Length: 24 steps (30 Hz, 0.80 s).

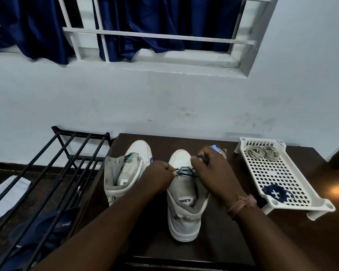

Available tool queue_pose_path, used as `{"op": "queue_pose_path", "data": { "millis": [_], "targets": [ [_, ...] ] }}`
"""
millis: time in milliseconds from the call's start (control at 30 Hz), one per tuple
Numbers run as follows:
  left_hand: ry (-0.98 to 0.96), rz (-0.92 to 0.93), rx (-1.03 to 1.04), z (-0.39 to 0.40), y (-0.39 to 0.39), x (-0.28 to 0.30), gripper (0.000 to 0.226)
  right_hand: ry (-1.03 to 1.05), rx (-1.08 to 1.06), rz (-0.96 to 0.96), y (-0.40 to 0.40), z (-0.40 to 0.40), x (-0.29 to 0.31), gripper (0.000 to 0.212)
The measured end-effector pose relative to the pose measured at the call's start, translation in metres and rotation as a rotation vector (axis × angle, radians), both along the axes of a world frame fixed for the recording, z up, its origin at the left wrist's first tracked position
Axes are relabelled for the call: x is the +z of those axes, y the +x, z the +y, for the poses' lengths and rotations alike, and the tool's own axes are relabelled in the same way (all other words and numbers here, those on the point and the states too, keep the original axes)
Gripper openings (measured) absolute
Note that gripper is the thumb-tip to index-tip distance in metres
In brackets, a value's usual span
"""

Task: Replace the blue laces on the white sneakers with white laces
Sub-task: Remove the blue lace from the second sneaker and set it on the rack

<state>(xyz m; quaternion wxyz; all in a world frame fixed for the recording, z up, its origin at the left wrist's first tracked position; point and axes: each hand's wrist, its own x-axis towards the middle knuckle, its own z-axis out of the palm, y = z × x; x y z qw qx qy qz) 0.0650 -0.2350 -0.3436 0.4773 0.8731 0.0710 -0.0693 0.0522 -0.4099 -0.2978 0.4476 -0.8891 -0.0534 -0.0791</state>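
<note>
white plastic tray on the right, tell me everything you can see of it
The white perforated plastic tray is a rectangular rack with a grid of small holes, a raised rim and short legs at its corners. It stands on the dark brown wooden table, right of the sneakers, angled away. At its far end lie two coiled off-white laces; near its front lies a bundled dark blue lace. Neither hand touches it.

Right sneaker (185, 208) upright, blue lace (186, 171) low in eyelets; left sneaker (123, 173) unlaced; white laces (262, 152) coiled.
</note>
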Motion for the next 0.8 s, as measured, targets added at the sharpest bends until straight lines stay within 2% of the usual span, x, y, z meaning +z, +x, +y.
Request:
{"op": "queue_pose_path", "data": {
  "millis": [67, 200, 233, 267, 333, 400, 533, 600, 667, 700, 767, 800],
  "targets": [
    [0.027, 0.002, -0.011, -0.001, 0.0, 0.002, 0.012, -0.288, -0.004, -0.063, 0.005, -0.001, -0.013, 0.015],
    [0.028, 0.027, 0.011, -0.004, -0.002, 0.003, 0.013, -0.773, 0.077, 0.015, 0.007, 0.008, -0.021, 0.016],
    [0.032, 0.028, 0.015, -0.005, -0.002, 0.004, 0.012, -0.879, 0.056, 0.023, 0.007, 0.012, -0.021, 0.019],
    [0.041, 0.025, 0.017, -0.005, -0.002, 0.005, 0.013, -0.902, 0.026, 0.017, 0.008, 0.014, -0.021, 0.02],
    [0.061, 0.015, 0.021, -0.005, -0.002, 0.006, 0.015, -0.716, -0.047, -0.027, 0.008, 0.014, -0.02, 0.019],
    [0.074, 0.014, 0.025, -0.004, -0.004, 0.008, 0.019, -0.287, -0.077, 0.006, 0.008, 0.011, -0.017, 0.019],
    [0.105, 0.041, 0.029, -0.004, -0.005, 0.012, 0.022, 0.674, -0.065, 0.218, 0.014, 0.005, -0.001, 0.028],
    [0.131, 0.057, 0.005, -0.006, -0.007, 0.015, 0.025, 0.901, -0.121, 0.184, 0.018, 0.001, 0.006, 0.025],
    [0.15, 0.083, -0.007, -0.007, -0.008, 0.017, 0.028, 0.874, -0.174, 0.095, 0.016, -0.002, 0.007, 0.025],
    [0.153, 0.093, -0.005, -0.007, -0.008, 0.017, 0.029, 0.744, -0.177, 0.025, 0.015, -0.002, 0.005, 0.021],
    [0.168, 0.103, -0.001, -0.007, -0.01, 0.018, 0.03, 0.294, -0.094, -0.112, 0.013, -0.002, -0.005, 0.01],
    [0.177, 0.108, -0.002, -0.008, -0.01, 0.019, 0.03, 0.044, -0.031, -0.148, 0.012, -0.002, -0.012, 0.012]
  ]
}}
